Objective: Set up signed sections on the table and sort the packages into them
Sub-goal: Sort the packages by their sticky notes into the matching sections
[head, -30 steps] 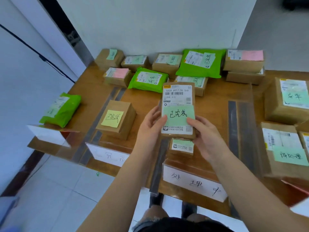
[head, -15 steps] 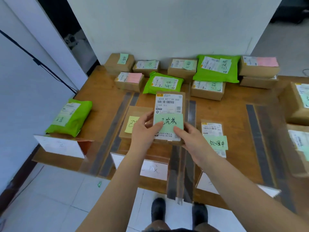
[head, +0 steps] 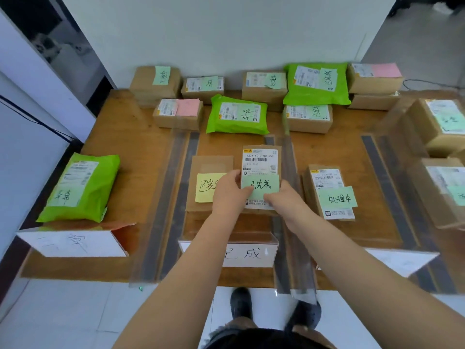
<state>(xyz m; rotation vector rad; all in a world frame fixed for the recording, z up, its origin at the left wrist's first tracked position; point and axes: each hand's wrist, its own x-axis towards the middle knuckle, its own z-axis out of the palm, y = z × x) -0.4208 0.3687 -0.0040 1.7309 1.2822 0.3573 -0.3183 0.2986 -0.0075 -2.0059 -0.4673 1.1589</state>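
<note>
Fingers of both hands pinch the near half of a brown box that carries a white shipping label and a green sticky note. The left hand grips the box's left edge, thumb lying over the note's near left corner. The right hand grips the near right corner, with its fingertips on the note's near edge. This box sits in the middle section of the wooden table, just right of a second brown box with a yellow sticky note; whether the 2 boxes touch, or whether the held one rests fully on the table, I cannot tell.

Near both boxes, a white sign stands at the table's near edge. Dark tape strips run from near to far on either side of this section. In the next section to the right lies another brown box with a green note. In the left section a green mailer bag lies flat, with a second white sign near it.

Along the far edge, against the wall, sit several more packages: brown boxes with green or pink notes and 2 further green bags. More brown boxes crowd the right edge.
</note>
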